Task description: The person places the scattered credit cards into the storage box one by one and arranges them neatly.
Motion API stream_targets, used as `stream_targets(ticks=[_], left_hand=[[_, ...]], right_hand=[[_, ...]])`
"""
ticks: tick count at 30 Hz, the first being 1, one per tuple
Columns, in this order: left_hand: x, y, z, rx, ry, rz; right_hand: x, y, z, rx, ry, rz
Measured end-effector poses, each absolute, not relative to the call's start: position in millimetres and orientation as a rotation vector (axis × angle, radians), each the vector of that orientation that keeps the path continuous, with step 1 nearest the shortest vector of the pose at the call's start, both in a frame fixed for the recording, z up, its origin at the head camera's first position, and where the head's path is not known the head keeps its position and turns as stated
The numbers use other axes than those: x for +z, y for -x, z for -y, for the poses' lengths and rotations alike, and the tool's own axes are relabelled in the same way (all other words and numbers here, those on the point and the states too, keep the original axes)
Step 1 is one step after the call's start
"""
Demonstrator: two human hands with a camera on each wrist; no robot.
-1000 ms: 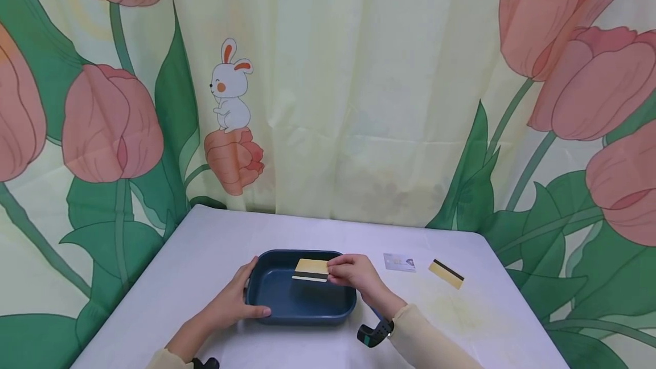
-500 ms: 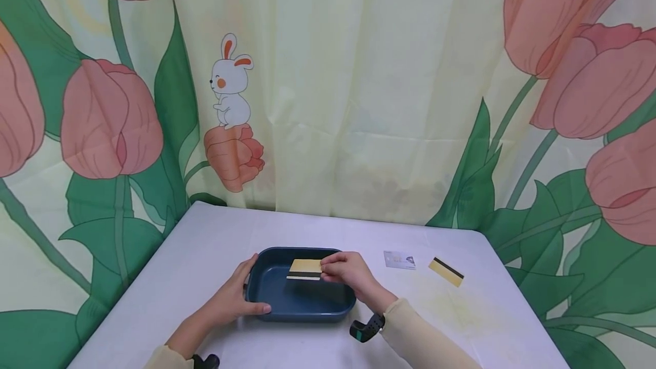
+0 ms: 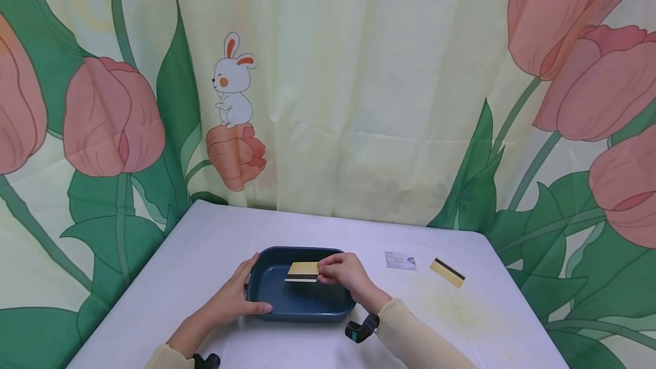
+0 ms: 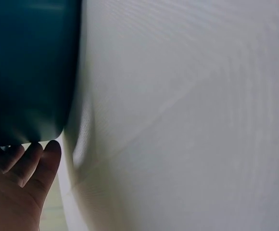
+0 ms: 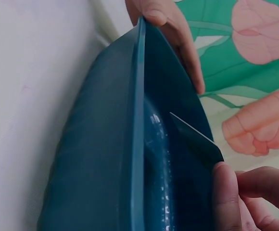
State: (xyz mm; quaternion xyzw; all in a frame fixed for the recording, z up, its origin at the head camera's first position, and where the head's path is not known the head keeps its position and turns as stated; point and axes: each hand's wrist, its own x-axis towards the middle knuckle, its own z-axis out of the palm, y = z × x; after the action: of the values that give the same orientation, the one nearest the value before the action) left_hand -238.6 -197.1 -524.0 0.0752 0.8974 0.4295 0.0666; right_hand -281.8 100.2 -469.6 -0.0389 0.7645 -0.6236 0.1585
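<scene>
The left hand (image 3: 233, 295) clasps the left end of the dark blue tray (image 3: 302, 318), thumb and fingers spread wide, the thumb over the near rim and the fingers along the outside of the end wall. The right hand (image 3: 345, 275) pinches the right end of a gold card (image 3: 299, 269) between thumb and fingers. That card is over the inside of the tray, its dark stripe toward the tray's near rim; whether it touches the tray cannot be told.

The tray stands on the tabletop (image 3: 287, 226), well in from its left and right edges. Right of it, toward the far edge, a silver card (image 3: 401, 260) lies flat. Just beyond that, nearer the right edge, a second gold card (image 3: 447, 274) lies aslant, its dark stripe toward the far right corner. A yellowish patch (image 3: 458, 312) marks the tabletop nearer the person. Past the far edge hangs a curtain (image 3: 353, 101) printed with tulips and a white rabbit.
</scene>
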Motion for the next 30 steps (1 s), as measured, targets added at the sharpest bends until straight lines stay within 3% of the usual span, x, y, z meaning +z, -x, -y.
stream_targets(ticks=[30], left_hand=[[-520.3, 237.1, 196.8, 1.320, -0.233, -2.669]], right_hand=[[-479.9, 284.5, -88.2, -1.709, 0.185, -2.177]])
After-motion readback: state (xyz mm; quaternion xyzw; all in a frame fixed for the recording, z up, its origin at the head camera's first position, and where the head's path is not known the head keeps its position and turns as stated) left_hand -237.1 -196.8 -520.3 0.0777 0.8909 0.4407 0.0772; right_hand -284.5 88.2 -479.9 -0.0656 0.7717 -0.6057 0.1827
